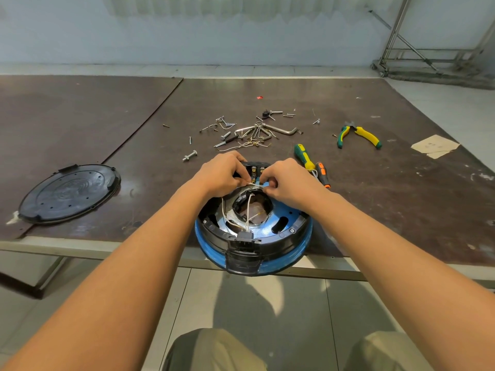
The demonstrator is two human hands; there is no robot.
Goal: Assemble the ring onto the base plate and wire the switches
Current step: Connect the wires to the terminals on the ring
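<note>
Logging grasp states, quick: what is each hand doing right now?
Left hand: pinching the white wire.
Right hand: pinching the same wire.

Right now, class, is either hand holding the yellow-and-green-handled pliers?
No: the pliers lie on the brown table; left hand and right hand pinch a white wire.

Glossy blue metal base plate (270,231), black plastic ring (214,231), scuffed matt wood tabletop (375,196)

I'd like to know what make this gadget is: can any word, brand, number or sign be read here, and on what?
No text can be read.
Paper scrap: faint marks, too blurred to read.
Black lid: moulded rings, no legible lettering.
Pliers: no brand legible.
</note>
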